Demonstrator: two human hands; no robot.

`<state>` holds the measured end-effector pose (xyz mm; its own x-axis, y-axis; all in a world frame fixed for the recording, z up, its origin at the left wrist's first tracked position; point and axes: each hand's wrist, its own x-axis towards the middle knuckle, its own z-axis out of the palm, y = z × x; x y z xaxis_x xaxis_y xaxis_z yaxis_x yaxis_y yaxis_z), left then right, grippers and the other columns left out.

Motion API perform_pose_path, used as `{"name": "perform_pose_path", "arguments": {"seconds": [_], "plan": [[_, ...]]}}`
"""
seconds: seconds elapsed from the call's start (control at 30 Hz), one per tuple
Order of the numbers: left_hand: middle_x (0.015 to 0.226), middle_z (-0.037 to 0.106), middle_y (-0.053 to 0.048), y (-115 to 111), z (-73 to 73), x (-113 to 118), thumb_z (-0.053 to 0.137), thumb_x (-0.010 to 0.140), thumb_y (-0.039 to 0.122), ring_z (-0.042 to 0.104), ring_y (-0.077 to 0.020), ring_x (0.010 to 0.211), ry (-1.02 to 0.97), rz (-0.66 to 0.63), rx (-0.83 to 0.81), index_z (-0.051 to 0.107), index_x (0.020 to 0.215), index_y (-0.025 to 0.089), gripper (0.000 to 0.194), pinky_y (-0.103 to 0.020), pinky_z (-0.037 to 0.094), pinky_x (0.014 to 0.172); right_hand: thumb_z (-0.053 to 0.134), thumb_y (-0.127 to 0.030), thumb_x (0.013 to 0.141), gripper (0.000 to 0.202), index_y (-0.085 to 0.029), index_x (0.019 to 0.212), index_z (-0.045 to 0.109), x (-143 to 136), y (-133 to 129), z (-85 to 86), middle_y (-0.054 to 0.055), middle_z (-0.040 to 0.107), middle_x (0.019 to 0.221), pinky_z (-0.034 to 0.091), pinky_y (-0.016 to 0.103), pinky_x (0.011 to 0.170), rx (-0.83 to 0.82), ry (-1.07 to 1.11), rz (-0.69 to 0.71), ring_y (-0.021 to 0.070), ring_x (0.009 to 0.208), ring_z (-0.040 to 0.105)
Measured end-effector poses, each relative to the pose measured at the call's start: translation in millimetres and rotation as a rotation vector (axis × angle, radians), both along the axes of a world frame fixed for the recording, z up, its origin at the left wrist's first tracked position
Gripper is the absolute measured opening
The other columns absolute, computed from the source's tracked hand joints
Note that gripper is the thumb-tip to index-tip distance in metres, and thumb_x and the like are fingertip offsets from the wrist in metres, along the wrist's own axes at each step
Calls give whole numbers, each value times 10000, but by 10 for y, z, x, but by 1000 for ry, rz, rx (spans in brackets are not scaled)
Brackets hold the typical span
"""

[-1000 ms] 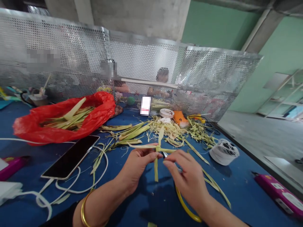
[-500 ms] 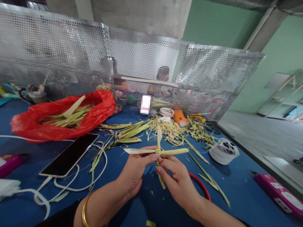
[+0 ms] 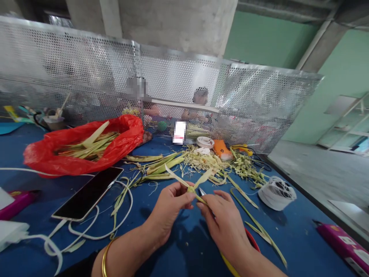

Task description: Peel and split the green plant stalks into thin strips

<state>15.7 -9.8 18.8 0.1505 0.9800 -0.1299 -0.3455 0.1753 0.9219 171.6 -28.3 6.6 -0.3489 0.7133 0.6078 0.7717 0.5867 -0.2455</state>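
Observation:
My left hand (image 3: 170, 206) pinches the knotted centre of a pale green husk piece (image 3: 191, 189), whose strips spread up to the left and right. Close beside it, my right hand (image 3: 223, 215) is closed on a strip of the same piece. A pointed metal blade (image 3: 202, 191) shows between the piece and my right fingers; the rest of that tool is mostly under the hand. Part of a red loop (image 3: 253, 240) and a yellow curved part (image 3: 229, 265) show by my right hand and wrist.
A red bag (image 3: 72, 163) of husks, a phone (image 3: 89, 194) with a white cable and husk strips (image 3: 165, 163) lie left and ahead. Trimmings, tape (image 3: 205, 142), an orange packet (image 3: 221, 150) and a string roll (image 3: 277, 193) sit right of centre. People are behind the perforated screen (image 3: 178, 73).
The husk piece has turned in my hands, its strips now angled upward. A metal blade has come into view by my right fingers. The whole view has shifted slightly.

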Motion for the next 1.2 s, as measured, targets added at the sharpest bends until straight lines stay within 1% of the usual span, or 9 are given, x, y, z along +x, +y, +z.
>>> {"name": "perform_pose_path", "arguments": {"seconds": [0.2, 0.57, 0.63, 0.73, 0.87, 0.93, 1.03, 1.1, 1.2], "plan": [[677, 643, -14, -6, -22, -1, 755, 659, 339, 552, -113, 601, 123, -71, -9, 716, 926, 147, 331, -227, 443, 562, 371, -167, 959, 290, -200, 680, 443, -54, -32, -44, -22, 519, 597, 311, 286, 691, -43, 33, 51, 132, 557, 456], [658, 664, -25, 17, -114, 36, 775, 610, 293, 573, -116, 605, 45, 35, -57, 734, 855, 131, 297, -236, 455, 611, 382, -111, 929, 278, -193, 665, 407, -118, -74, -55, -30, 487, 593, 272, 280, 668, 23, 15, 135, 121, 544, 409], [662, 665, -20, 50, -111, 2, 770, 628, 299, 580, -115, 609, 48, 14, -77, 725, 881, 137, 303, -239, 460, 620, 376, -122, 936, 282, -193, 665, 414, -129, -65, -82, -30, 493, 591, 274, 281, 670, 0, 19, 116, 121, 540, 406], [733, 694, -33, 103, -47, -72, 766, 650, 321, 617, -128, 666, 12, -127, -163, 706, 950, 153, 349, -253, 472, 668, 378, -185, 953, 317, -194, 639, 422, -106, -36, -105, -28, 485, 574, 286, 275, 658, -110, 72, 71, 125, 546, 395], [773, 703, -32, 122, 72, -133, 783, 636, 311, 639, -129, 701, 54, -110, -127, 697, 926, 147, 344, -249, 468, 725, 500, -346, 909, 279, -188, 683, 543, -34, 48, -70, -4, 548, 644, 338, 257, 642, -413, 346, 66, 140, 635, 470], [723, 689, -17, 107, 103, -128, 780, 638, 298, 627, -117, 650, 112, -94, -96, 696, 926, 141, 339, -237, 461, 691, 598, -398, 841, 220, -180, 834, 630, -12, 96, -45, 12, 607, 737, 382, 254, 654, -601, 623, 76, 152, 699, 522], [719, 695, -33, 75, 106, -97, 756, 660, 304, 601, -105, 588, 156, -183, -91, 703, 896, 124, 302, -234, 456, 642, 699, -416, 754, 317, -166, 948, 675, -7, 141, -28, 24, 646, 772, 433, 271, 706, -832, 1044, 137, 160, 735, 562], [764, 713, -56, 60, 93, -77, 746, 671, 321, 607, -109, 589, 171, -234, -96, 703, 880, 121, 292, -240, 460, 639, 735, -391, 721, 313, -163, 930, 697, -14, 150, -28, 30, 658, 763, 447, 286, 722, -921, 1196, 183, 160, 725, 574], [731, 712, -61, 51, 69, -65, 730, 691, 383, 625, -127, 590, 235, -252, -106, 696, 906, 126, 336, -238, 447, 610, 774, -336, 672, 227, -167, 816, 726, -19, 165, -27, 20, 652, 713, 446, 277, 686, -894, 1211, 168, 146, 678, 563]]}}
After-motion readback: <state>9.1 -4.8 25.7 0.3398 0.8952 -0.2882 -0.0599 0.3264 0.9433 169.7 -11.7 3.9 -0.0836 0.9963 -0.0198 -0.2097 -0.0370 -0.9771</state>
